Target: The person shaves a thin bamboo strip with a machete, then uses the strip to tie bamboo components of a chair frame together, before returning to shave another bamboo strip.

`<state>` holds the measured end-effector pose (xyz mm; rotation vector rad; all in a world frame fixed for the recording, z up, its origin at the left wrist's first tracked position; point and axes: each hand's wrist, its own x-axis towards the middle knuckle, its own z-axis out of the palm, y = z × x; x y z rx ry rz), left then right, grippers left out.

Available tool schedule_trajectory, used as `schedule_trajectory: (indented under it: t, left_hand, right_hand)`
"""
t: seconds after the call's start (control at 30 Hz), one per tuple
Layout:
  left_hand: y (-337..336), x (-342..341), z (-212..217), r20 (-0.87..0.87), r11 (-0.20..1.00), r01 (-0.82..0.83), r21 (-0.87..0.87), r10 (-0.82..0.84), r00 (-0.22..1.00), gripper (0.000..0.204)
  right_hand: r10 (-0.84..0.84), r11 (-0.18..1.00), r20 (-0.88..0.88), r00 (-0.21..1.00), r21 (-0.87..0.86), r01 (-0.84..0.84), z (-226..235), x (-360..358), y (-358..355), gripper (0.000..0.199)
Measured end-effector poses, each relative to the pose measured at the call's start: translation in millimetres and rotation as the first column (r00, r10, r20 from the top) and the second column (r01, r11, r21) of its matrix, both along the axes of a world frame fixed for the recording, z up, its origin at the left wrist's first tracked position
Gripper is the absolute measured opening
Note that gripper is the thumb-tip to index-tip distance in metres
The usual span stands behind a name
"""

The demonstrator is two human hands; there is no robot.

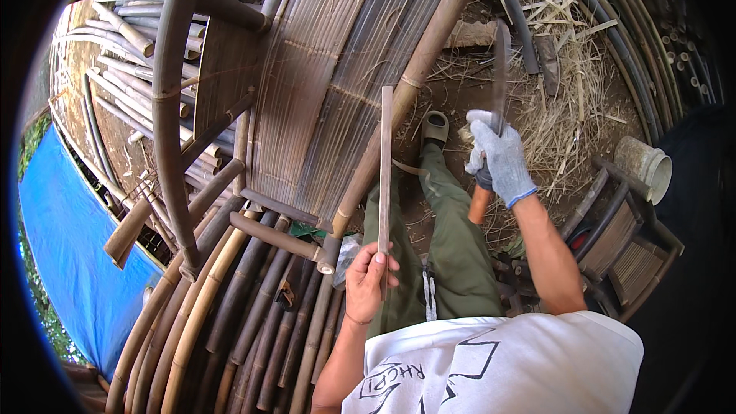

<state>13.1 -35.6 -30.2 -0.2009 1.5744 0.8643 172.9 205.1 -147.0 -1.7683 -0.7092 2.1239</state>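
Note:
My bare left hand [369,280] is closed round the lower end of a flat bamboo strip [386,161], which stands nearly upright in front of my legs. In its grey knit glove, my right hand [502,155] grips a machete [501,80]. The blade points up and away, a little blurred, and the orange-brown end of the handle shows below the glove. The blade and the strip are apart. Beyond my left hand stands a bamboo chair or bench [330,77] with a slatted surface and thick round rails; thin shavings lie on the slats.
Bamboo poles lie stacked at the left [130,46] and lower left [245,314]. A blue tarp [77,253] hangs past them. Shavings [567,100] cover the ground at the right, near another blade [521,34]. A whitish bucket [644,169] and a small bamboo chair [625,249] stand farther right.

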Motion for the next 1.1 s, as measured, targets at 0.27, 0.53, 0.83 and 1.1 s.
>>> schedule_trajectory:
  t: [0.27,0.53,0.83,1.1]
  left_hand:
    - [-5,-16,8,-0.077,0.999,0.036,0.025,-0.034,0.996,0.028]
    - [-45,-85,26,0.095,0.999,-0.009,0.036,0.005,0.996,0.030]
    - [-60,-148,9,0.261,0.973,-0.230,0.014,0.219,0.940,0.032]
    - [-65,-161,-23,0.060,0.978,-0.204,0.055,0.200,0.978,0.028]
  right_hand:
    - [0.509,0.856,-0.041,0.860,0.124,-0.502,41,-73,-37,0.037]
    - [0.289,0.952,0.079,0.954,0.079,-0.295,45,-129,-29,0.024]
    - [0.496,0.712,0.570,0.655,0.166,-0.683,39,-127,-51,0.049]
    - [0.318,0.609,0.840,0.440,0.175,-0.774,-135,-151,36,0.034]
